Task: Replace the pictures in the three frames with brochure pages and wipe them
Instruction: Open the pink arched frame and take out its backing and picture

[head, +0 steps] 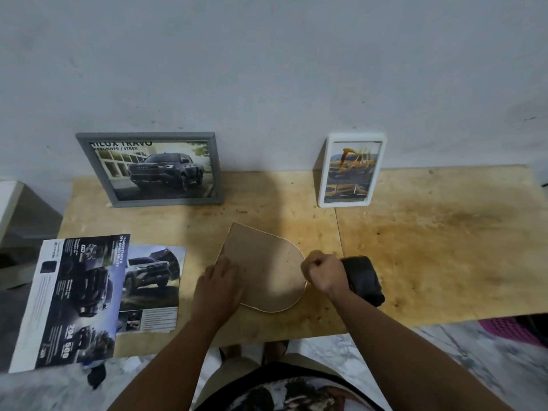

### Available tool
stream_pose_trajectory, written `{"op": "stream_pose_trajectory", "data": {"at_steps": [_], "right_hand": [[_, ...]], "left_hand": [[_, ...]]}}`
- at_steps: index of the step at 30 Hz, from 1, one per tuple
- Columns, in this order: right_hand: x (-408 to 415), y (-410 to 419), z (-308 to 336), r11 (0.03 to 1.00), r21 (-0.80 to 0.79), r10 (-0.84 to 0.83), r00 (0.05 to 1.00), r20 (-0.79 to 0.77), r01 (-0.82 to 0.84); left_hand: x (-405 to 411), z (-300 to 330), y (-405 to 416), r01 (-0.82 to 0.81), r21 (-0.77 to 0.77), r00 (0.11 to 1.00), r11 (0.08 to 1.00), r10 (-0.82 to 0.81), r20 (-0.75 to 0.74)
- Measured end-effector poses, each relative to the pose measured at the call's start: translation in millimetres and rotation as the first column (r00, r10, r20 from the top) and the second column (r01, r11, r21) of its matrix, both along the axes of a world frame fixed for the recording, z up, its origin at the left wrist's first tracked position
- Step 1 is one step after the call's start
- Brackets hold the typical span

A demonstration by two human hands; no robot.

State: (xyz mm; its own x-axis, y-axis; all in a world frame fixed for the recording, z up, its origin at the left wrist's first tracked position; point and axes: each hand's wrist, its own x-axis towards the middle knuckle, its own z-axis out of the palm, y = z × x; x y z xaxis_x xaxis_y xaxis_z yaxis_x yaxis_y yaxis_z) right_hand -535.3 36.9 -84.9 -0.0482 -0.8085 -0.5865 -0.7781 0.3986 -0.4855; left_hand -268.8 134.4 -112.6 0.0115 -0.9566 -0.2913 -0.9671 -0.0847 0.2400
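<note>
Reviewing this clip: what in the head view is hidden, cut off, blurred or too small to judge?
- Arched frame: lies back up, so its front and contents are hidden.
- Right hand: fist at the frame's rim; what its fingers pinch is hidden.
- Dark cloth: partly behind the right hand.
- Brochure: small print too blurred to read.
- Pink basket: cut off by the table edge.
- Left hand: covers the frame's left edge.

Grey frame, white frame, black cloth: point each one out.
grey frame (220, 170): head view, on its right border.
white frame (382, 170): head view, on its right border.
black cloth (366, 280): head view, on its middle, beside the right hand.
</note>
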Motion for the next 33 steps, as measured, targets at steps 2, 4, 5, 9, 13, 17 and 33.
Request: {"op": "stream_pose_trajectory", "data": {"at_steps": [2,4,5,9,13,17,33], "right_hand": [[1,8,0,0.997,0.083,0.002,0.999,-0.052,0.002],[5,15,1,0.992,0.106,-0.059,0.997,-0.049,0.064],[7,17,1,0.988,0.106,-0.111,0.993,-0.038,0.114],[17,18,4,0.964,0.106,-0.247,0.969,0.016,0.244],[21,15,2,0.947,0.084,-0.315,0.948,0.039,0.311],[27,11,4,0.944,0.099,-0.319,0.947,0.041,0.314],[32,5,0,0.903,0.149,-0.426,0.883,0.199,0.402]], "left_hand": [[7,-1,-8,-0.155,0.059,0.986,0.986,0.157,-0.046],[12,-2,-15,-0.272,0.131,0.947,0.953,0.289,-0.142],[14,-2,-17,-0.31,0.158,0.923,0.938,0.336,-0.186],[19,-5,-20,-0.366,0.193,0.883,0.91,0.405,-0.238],[22,-6,-14,-0.407,0.215,0.858,0.888,0.452,-0.243],[27,-9,-9,-0.377,0.23,0.879,0.897,0.425,-0.215],[41,-3,-4,-0.286,0.285,0.918,0.915,0.347,-0.194]]}}
